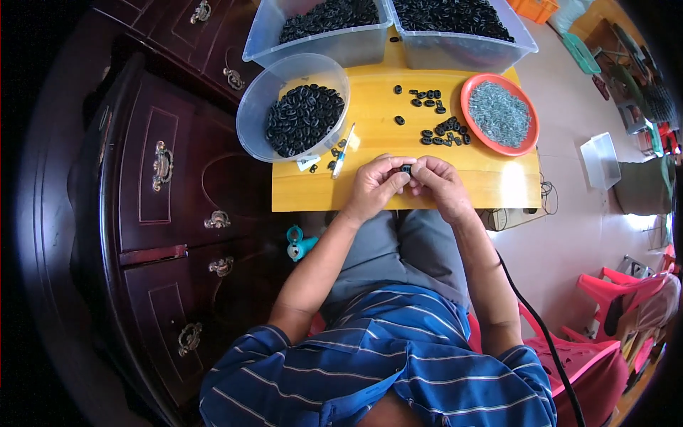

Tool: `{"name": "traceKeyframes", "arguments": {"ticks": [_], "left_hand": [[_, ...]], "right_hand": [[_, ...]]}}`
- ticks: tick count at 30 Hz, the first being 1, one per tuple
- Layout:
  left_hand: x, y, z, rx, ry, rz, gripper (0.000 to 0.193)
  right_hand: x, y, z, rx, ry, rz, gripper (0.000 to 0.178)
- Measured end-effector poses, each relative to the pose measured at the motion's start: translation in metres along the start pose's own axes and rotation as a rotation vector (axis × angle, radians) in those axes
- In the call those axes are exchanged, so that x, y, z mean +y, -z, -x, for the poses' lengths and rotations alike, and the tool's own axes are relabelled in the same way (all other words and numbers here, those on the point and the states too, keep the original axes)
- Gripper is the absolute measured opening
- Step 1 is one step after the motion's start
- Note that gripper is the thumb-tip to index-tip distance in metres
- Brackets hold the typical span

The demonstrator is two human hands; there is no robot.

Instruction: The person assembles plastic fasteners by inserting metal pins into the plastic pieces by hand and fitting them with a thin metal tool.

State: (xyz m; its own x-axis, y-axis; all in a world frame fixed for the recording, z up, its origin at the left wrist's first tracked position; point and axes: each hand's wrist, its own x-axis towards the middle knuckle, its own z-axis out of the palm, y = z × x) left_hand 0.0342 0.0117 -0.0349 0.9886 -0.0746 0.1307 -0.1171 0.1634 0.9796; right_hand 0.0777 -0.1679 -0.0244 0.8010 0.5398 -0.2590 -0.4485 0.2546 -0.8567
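Note:
My left hand (375, 186) and my right hand (439, 183) meet over the near edge of a small yellow table (427, 181). Together their fingertips pinch one small black ring-shaped part (406, 169). Loose black parts (441, 132) lie scattered on the table just beyond my hands. To the right stands an orange plate (469, 124) filled with small silvery metal pieces (500, 114). A round clear bowl (260, 99) at the left holds a heap of the black parts (302, 119). A white pen-like tool (343, 151) lies beside that bowl.
Two clear bins (334, 46) (455, 50) of black parts stand at the table's far edge. A dark wooden cabinet (171, 206) with brass handles is at my left. Pink plastic chairs (612, 313) and a black cable (530, 313) are at my right. A teal object (297, 243) lies on the floor.

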Motion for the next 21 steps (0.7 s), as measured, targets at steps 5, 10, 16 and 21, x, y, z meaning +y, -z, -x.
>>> {"name": "traceKeyframes", "arguments": {"ticks": [5,10,16,21], "left_hand": [[0.012,-0.007,-0.002,0.043,-0.035,-0.165,0.026],[0.021,-0.017,-0.005,0.112,-0.053,-0.23,0.026],[0.03,-0.015,-0.014,-0.033,-0.092,-0.325,0.026],[0.038,-0.027,-0.014,-0.073,0.01,-0.257,0.031]], "right_hand": [[0.005,-0.002,0.002,0.057,0.058,0.015,0.015],[0.0,-0.003,0.004,0.065,0.09,0.037,0.02],[-0.008,0.004,0.007,0.045,0.11,0.126,0.024],[-0.009,0.007,0.014,0.044,0.046,0.016,0.027]]}}
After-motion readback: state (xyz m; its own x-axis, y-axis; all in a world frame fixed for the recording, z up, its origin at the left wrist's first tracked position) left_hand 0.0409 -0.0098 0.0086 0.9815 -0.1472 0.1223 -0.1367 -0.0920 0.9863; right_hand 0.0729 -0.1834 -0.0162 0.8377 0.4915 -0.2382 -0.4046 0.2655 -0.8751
